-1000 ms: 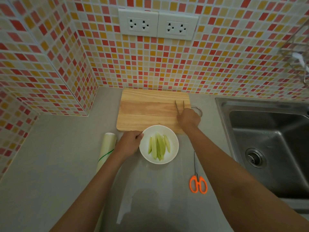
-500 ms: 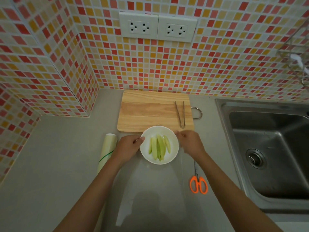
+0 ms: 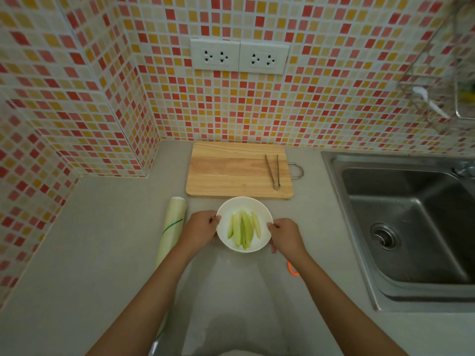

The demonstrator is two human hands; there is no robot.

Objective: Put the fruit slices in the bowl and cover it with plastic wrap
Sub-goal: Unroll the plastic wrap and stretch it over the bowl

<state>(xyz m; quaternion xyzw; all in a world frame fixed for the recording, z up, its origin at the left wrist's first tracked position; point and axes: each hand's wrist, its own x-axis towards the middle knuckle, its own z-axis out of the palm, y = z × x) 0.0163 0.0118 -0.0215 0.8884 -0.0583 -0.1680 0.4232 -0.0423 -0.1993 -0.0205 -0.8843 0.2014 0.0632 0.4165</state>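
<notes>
Beside unlabelled plastic wrap roll (image 3: 171, 228), bowl (image 3: 228, 209).

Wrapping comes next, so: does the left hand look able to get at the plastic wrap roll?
Probably yes. The roll lies on the counter just left of the left hand, nothing between them; but that hand now holds the bowl.

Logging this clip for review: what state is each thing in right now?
Bowl: uncovered, gripped at both sides.
Fruit slices: lying in the bowl.
Left hand: grips bowl rim.
Right hand: grips bowl rim.
Plastic wrap roll: lying on the counter.
Tongs: lying on the cutting board.
Scissors: mostly hidden.
</notes>
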